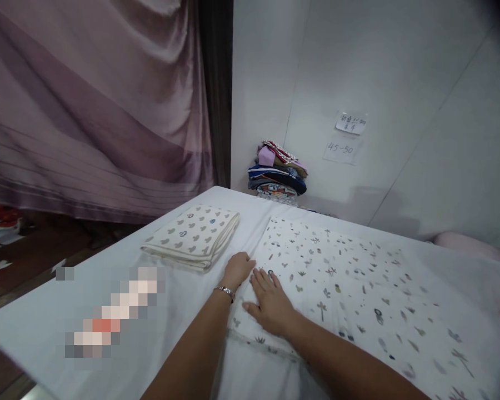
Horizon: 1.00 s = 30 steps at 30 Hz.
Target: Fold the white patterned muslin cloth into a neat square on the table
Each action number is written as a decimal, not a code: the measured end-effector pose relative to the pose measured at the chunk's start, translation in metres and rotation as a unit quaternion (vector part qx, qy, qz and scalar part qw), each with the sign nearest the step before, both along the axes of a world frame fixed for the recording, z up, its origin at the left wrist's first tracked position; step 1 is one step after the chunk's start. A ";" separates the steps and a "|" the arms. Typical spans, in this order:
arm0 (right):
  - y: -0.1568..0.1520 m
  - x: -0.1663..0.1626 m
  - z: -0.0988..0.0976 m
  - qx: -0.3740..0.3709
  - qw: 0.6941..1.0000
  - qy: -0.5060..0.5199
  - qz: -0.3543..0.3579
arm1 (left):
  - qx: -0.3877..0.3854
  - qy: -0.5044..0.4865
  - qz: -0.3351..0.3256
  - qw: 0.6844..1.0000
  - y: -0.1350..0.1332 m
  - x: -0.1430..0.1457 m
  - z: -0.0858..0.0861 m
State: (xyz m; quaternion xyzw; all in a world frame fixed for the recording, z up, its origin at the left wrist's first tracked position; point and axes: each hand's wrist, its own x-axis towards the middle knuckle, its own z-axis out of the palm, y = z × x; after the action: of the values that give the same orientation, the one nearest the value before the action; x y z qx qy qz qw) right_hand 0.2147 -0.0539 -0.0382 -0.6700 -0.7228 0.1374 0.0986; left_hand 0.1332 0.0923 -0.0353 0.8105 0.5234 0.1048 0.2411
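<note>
A white cloth [337, 278] printed with small plants, palms and dark shapes lies spread flat on the white-covered table. At its left edge is my left hand [240, 268], fingers curled closed on the cloth's edge; the fingertips are partly hidden. A metal watch or bracelet [225, 291] circles that wrist. Just right of it, my right hand [271, 300] rests flat on the printed cloth, fingers stretched out, with a ring on one finger. A folded cream cloth [194, 233] with grey motifs lies to the left, apart from both hands.
The white table [158, 311] has a pixelated patch over its left part. Behind its far edge stands a pile of folded fabrics [278, 175] against the white wall [337, 66], where paper notes [345, 136] hang. A mauve curtain [108, 100] drapes at left.
</note>
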 end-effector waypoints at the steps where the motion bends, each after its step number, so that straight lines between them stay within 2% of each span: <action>1: 0.000 0.000 0.001 0.001 1.000 0.002 0.001 | 0.000 -0.001 -0.001 1.000 0.000 0.000 0.000; 11: 0.001 0.002 -0.003 0.007 1.000 0.007 0.009 | -0.005 -0.015 0.003 1.000 -0.002 -0.002 0.002; 17: 0.001 0.003 -0.005 0.010 1.000 -0.008 0.007 | -0.106 -0.002 -0.020 0.994 -0.001 -0.006 0.019; 21: 0.000 0.004 -0.005 0.017 1.000 -0.013 0.015 | -0.172 0.016 -0.009 0.985 -0.009 -0.013 0.027; 30: 0.000 0.005 -0.004 0.009 0.999 -0.033 0.007 | -0.201 0.017 -0.006 0.979 -0.031 -0.042 0.029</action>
State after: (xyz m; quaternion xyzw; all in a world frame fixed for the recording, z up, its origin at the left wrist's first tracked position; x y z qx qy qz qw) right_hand 0.2193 -0.0542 -0.0426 -0.6682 -0.7315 0.1094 0.0801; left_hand 0.0910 0.0616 -0.0066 0.7502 0.5328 -0.0179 0.3911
